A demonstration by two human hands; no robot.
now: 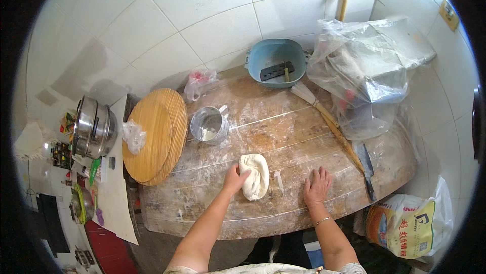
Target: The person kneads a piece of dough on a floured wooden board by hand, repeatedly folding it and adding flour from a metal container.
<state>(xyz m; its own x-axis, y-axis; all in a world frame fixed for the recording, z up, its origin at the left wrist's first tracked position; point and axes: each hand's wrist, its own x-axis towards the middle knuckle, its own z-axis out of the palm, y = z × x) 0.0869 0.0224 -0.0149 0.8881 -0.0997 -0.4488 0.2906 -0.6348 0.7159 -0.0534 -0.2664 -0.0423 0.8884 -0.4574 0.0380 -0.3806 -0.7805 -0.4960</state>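
Observation:
A lump of white dough [254, 177], folded and creased on top, lies on the floured wooden board [283, 213]. My left hand [236, 178] is at the dough's left side, its thumb against the dough and its fingers curled at the edge. To the right, apart from the dough, my right hand [318, 187] rests flat on the board with its fingers stretched out and nothing in it. A small scrap of dough [278, 180] lies between the dough and my right hand. Beyond the dough stands a metal cup [208, 125] with a handle, dusted with flour.
Round wooden lids [147, 142] lean at the left, near stacked steel pots [94, 128]. At the back sits a blue basin [276, 51]. A long-handled brush [334, 127], a knife [365, 165] and a plastic-covered bundle [362, 66] lie right; a flour sack [405, 226] stands below.

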